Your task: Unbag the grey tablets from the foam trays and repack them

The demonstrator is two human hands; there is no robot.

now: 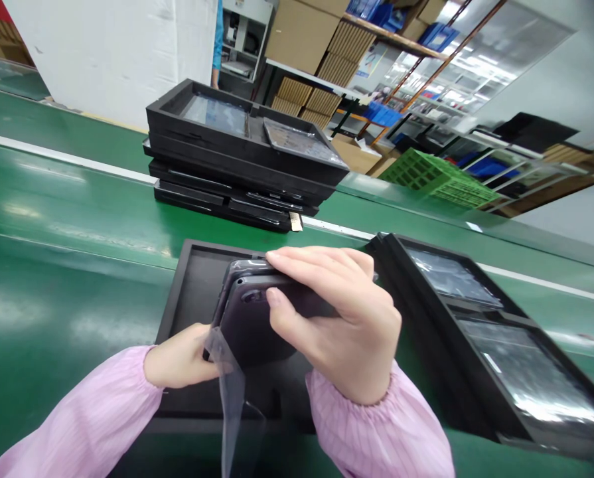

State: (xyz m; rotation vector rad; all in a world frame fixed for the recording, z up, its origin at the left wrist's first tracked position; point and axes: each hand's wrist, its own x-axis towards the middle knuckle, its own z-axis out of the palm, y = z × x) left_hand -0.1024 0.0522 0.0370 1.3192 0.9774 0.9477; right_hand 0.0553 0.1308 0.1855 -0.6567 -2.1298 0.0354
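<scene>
A dark grey tablet [257,335] with a rear camera near its top corner is held tilted, its back towards me. Against its far side lies another glossy black layer; whether that is a case or a second tablet I cannot tell. My right hand [344,318] grips the top edge, fingers over the far side and thumb by the camera. Closed around the left edge is my left hand [187,358], its fingers partly hidden. A clear plastic film [231,405] hangs down beside the left fingers. Below both hands sits a black tray [174,312] on the green surface.
A stack of black trays [247,156] with film-covered flat devices stands beyond the hands. To the right, another black tray stack [426,318] carries two flat devices. A green crate [436,179], cardboard boxes [301,36] and shelving stand behind the green bench [77,265].
</scene>
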